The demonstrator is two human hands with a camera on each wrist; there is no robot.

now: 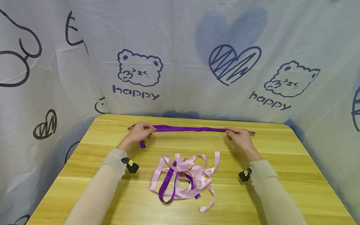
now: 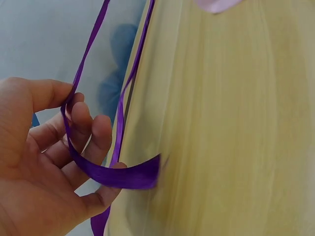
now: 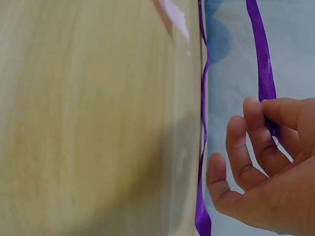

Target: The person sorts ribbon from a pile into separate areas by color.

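Note:
A purple ribbon (image 1: 182, 128) stretches between both hands near the table's far edge. My left hand (image 1: 140, 132) pinches it between thumb and forefinger, and a short loose end (image 2: 123, 177) hangs curled below the palm in the left wrist view. The ribbon's other end is pinched by my right hand (image 1: 239, 136), the remaining fingers loosely bent. A second purple strip (image 3: 204, 88) lies along the far edge of the table, beneath the held ribbon; in the head view the two nearly overlap.
Nearer on the wooden table (image 1: 281, 150) lies a tangled heap of pink ribbon (image 1: 182, 196), with another purple ribbon (image 1: 166, 182) looped through it. A printed white cloth (image 1: 182, 93) hangs right behind the table and at both sides.

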